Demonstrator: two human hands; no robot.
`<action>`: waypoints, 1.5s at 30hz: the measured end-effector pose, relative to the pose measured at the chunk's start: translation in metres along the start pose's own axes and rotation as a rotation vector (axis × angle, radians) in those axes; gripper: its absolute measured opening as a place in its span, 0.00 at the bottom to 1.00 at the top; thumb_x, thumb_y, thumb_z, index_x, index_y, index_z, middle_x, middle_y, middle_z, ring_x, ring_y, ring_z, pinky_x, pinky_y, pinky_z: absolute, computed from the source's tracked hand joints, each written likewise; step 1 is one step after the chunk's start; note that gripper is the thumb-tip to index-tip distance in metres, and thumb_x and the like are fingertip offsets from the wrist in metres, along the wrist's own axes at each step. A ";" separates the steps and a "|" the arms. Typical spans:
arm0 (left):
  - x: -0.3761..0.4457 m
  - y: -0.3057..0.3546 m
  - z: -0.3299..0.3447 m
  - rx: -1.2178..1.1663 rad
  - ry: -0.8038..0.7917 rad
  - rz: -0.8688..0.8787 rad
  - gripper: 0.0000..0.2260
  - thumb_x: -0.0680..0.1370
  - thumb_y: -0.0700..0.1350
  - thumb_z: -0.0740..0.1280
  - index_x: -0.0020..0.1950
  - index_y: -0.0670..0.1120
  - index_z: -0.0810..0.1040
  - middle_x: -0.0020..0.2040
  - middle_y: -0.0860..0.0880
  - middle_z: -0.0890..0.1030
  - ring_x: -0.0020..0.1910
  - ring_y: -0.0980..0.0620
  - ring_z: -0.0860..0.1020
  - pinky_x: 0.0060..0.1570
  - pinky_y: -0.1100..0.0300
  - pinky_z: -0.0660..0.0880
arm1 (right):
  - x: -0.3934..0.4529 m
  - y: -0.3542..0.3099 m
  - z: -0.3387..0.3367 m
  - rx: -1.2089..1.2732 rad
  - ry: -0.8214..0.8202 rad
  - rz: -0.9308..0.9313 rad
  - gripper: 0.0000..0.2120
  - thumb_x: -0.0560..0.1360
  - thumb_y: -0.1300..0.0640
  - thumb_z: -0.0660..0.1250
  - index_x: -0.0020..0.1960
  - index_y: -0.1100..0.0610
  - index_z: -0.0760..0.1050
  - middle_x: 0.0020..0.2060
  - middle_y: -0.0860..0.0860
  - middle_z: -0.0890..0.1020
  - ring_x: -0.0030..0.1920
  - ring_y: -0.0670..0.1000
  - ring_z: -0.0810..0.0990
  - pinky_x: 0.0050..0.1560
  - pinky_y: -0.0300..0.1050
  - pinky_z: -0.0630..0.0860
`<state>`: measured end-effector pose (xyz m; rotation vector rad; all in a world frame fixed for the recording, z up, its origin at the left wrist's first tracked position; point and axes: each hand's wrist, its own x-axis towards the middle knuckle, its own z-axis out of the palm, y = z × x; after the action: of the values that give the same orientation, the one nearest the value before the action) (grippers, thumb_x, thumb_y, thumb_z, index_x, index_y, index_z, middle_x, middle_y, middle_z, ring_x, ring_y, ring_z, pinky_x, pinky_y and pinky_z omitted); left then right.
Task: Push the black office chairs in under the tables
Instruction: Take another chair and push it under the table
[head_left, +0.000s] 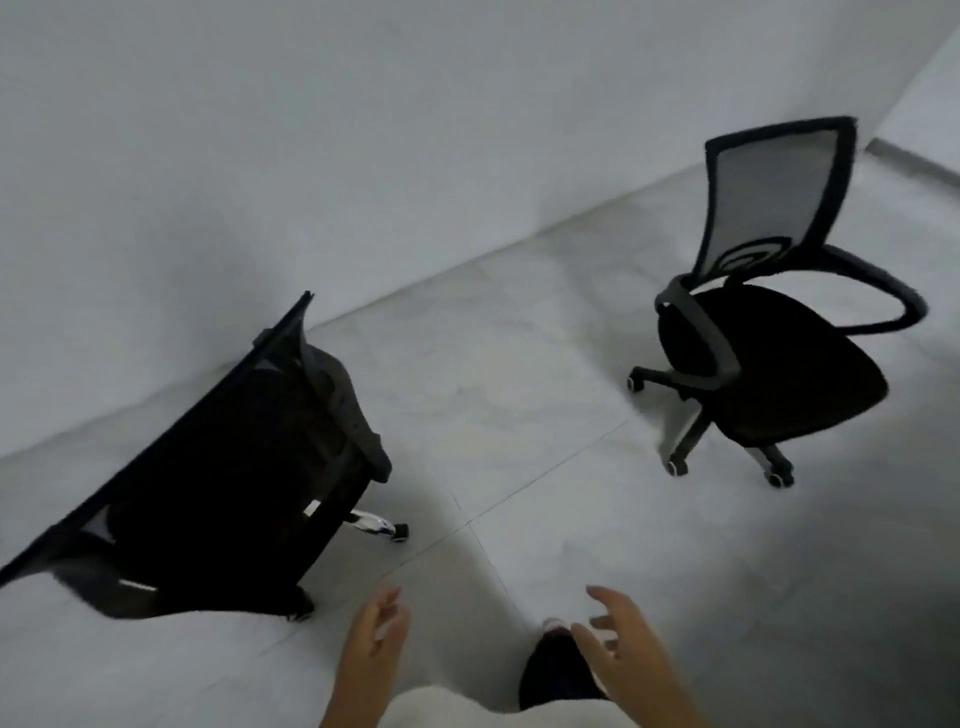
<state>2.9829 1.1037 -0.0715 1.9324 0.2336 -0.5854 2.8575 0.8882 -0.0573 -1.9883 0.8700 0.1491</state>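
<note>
**Hands free, both chairs out of reach**

We see the left hand and right hand low in view, fingers apart, gripping nothing. The near chair stands just left of the left hand; the far chair stands well apart, by the wall

Plain white wall is meeting pale grey tiled floor w/ thin grout lines, dim even light falling across rm.
</note>
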 end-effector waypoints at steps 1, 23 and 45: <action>-0.002 0.002 0.008 -0.016 0.055 -0.015 0.11 0.76 0.31 0.63 0.58 0.35 0.75 0.57 0.38 0.76 0.51 0.48 0.72 0.36 0.82 0.68 | 0.018 -0.003 -0.008 -0.030 -0.059 -0.045 0.20 0.74 0.59 0.66 0.65 0.57 0.67 0.60 0.53 0.72 0.48 0.46 0.74 0.43 0.27 0.69; 0.082 0.083 -0.062 -0.389 0.814 -0.039 0.11 0.79 0.38 0.60 0.61 0.42 0.73 0.55 0.46 0.76 0.51 0.50 0.74 0.49 0.66 0.70 | 0.229 -0.243 0.069 -0.211 -0.513 -0.750 0.18 0.74 0.61 0.66 0.63 0.60 0.69 0.57 0.54 0.74 0.52 0.49 0.74 0.52 0.40 0.70; 0.159 0.166 -0.145 0.700 0.756 -0.127 0.15 0.57 0.62 0.71 0.36 0.54 0.83 0.28 0.58 0.78 0.28 0.62 0.78 0.28 0.66 0.75 | 0.390 -0.445 0.191 -0.496 -0.312 -2.032 0.22 0.65 0.37 0.62 0.28 0.54 0.78 0.24 0.48 0.80 0.25 0.48 0.79 0.38 0.39 0.63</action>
<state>3.2312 1.1475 0.0300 2.7805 0.7009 0.0422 3.4713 0.9795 -0.0151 -2.2322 -1.6450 -0.5217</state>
